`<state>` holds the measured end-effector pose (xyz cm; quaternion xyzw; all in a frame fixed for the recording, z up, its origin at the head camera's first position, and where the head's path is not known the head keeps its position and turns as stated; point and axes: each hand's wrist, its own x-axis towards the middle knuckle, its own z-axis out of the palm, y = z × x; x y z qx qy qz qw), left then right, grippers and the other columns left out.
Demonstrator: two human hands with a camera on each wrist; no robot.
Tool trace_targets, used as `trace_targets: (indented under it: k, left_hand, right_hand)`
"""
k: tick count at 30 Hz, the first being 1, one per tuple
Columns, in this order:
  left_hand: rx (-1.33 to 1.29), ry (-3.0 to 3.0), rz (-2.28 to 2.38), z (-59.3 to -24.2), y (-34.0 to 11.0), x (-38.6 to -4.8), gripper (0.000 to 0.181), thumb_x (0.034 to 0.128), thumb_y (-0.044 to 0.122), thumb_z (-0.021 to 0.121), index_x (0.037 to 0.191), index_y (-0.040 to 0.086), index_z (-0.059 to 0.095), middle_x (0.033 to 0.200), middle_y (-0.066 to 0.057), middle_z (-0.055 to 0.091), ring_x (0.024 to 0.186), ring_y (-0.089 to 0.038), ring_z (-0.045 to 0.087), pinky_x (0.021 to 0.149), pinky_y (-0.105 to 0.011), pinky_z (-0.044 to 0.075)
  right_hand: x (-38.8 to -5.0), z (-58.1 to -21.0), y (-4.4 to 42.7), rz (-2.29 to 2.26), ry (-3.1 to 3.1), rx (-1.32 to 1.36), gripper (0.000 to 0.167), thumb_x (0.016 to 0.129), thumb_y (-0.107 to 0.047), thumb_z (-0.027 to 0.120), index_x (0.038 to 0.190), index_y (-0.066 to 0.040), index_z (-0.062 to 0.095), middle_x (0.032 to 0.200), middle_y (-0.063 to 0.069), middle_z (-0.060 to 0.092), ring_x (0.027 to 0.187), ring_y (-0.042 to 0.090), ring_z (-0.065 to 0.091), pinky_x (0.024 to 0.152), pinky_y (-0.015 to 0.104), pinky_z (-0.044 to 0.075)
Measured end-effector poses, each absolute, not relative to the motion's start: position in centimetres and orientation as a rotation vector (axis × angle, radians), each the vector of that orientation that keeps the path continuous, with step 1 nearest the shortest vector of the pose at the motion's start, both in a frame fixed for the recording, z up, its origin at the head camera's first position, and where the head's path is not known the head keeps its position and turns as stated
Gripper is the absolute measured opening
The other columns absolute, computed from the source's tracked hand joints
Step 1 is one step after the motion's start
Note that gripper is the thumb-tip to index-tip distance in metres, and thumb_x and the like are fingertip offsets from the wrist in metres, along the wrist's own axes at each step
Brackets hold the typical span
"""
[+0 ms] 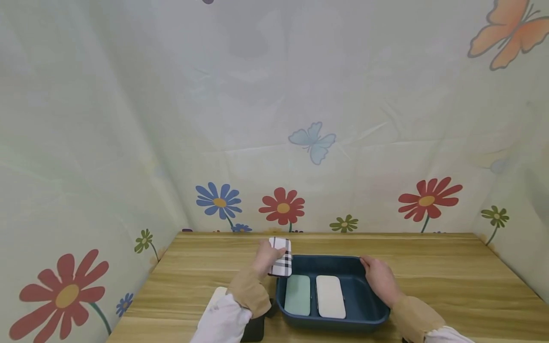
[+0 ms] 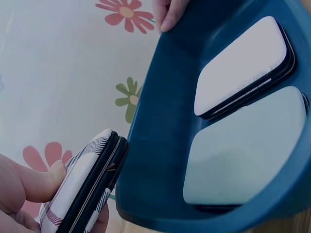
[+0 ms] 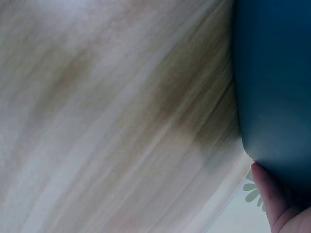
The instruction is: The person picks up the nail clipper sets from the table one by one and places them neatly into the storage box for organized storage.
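Now, left hand (image 1: 264, 258) gripping plaid case (image 1: 279, 267), right hand (image 1: 381, 280) gripping tray (image 1: 359, 296), 2 cases (image 1: 298, 296) (image 1: 330, 297) inside, black object (image 1: 255, 328) beside

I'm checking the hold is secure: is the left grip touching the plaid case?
Touching: the left wrist view shows the left grip with its thumb pressed against the plaid case, no gap between.

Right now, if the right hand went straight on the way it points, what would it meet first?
Most likely the blue tray: the right hand already holds its rim near the far right corner, so there seems to be no gap ahead. Depth beyond is hard to judge.
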<state>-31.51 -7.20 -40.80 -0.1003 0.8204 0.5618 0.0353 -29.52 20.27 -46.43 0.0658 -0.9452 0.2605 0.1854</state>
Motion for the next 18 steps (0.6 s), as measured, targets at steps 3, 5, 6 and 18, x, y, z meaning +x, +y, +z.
trace_targets:
  k: [3,5,6,18]
  left_hand:
    - [-0.316,2.508,1.722,-40.7,-7.0,-31.4,0.062,0.0817,0.014,0.062,0.125,-0.005,0.023,0.091,-0.017,0.054,0.073,-0.022,0.058,0.065,-0.034,0.051]
    - [-0.31,2.494,1.732,-40.7,-6.8,-31.4,0.062,0.0819,0.015,0.062,0.125,-0.005,0.023,0.092,-0.018,0.054,0.074,-0.022,0.058,0.065,-0.034,0.051]
    - [-0.303,2.486,1.741,-40.7,-6.8,-31.4,0.061,0.082,0.014,0.062,0.125,-0.004,0.023,0.092,-0.018,0.053,0.074,-0.022,0.058,0.065,-0.034,0.051]
    - [-0.201,2.446,1.783,-40.5,-6.0,-30.8,0.054,0.0816,0.016,0.062,0.119,-0.004,0.03,0.093,-0.017,0.053,0.073,-0.02,0.058,0.065,-0.033,0.052]
  right_hand:
    - [-29.5,-46.4,20.3,0.737,-2.674,0.178,0.014,0.086,-0.004,0.052,0.087,0.004,0.064,0.075,0.015,0.065,0.066,0.024,0.06,0.061,0.04,0.048]
    - [-29.5,-46.4,20.3,0.734,-2.677,0.177,0.014,0.086,-0.004,0.052,0.086,0.004,0.064,0.074,0.015,0.065,0.065,0.023,0.06,0.061,0.039,0.048]
    - [-29.5,-46.4,20.3,0.733,-2.676,0.177,0.014,0.086,-0.004,0.052,0.086,0.004,0.064,0.073,0.014,0.065,0.064,0.023,0.059,0.06,0.039,0.048]
    - [-29.2,-46.2,20.2,0.74,-2.686,0.171,0.017,0.086,-0.003,0.051,0.094,0.006,0.063,0.084,0.02,0.066,0.074,0.028,0.062,0.067,0.042,0.049]
